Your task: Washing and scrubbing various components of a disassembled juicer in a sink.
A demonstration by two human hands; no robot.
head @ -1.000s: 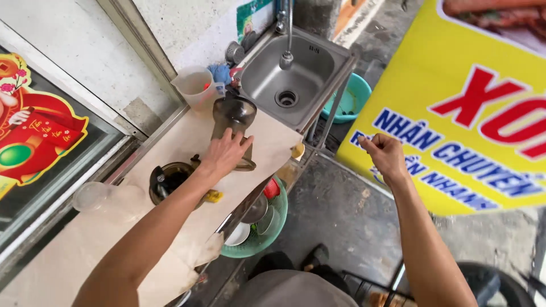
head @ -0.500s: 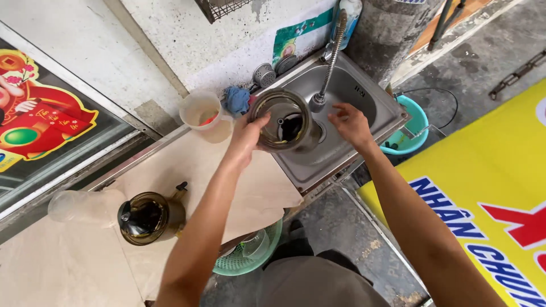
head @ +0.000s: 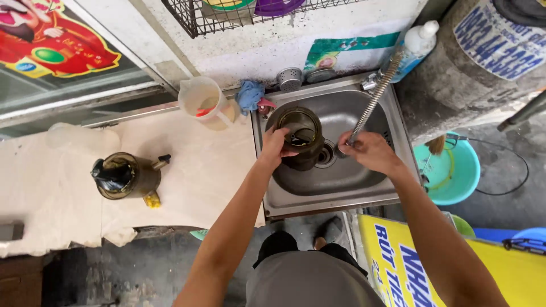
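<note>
Holding a dark, smoky-brown round juicer bowl (head: 300, 138) over the steel sink (head: 364, 182): left hand (head: 277, 145) is clamped on its near-left rim, fingers curled over the edge, thumb side against the outer wall. Bowl sits inside the sink, just left of the drain (head: 327, 154), mouth up and tipped slightly toward the person.

Right hand (head: 369, 151) is in the sink too, right of the bowl, fingers closed round the lower end of the flexible metal tap hose (head: 372, 99). Spout tip is hidden by the fingers; no water visible.

Judgement on doing this step well: keep the bowl low in the sink and its mouth turned toward the spout, so spray stays within the sink walls; a firm rim grip matters, since wet plastic would likely be slippery.

Pose: both forearms reach forward from the body and converge on the sink, left arm nearly straight, right arm angled in from the right, wrist bent down.

Left of the sink, on the pale counter cloth (head: 187, 182): a second brown juicer part (head: 122, 176) with a black core and a small yellow piece beside it. Further back, just left of the sink's far corner, a clear plastic jug (head: 202, 102) and a blue rag (head: 249, 95). Behind the sink, a small metal strainer (head: 289, 78). Right of it, a teal bucket (head: 452, 170) on the ground
</note>
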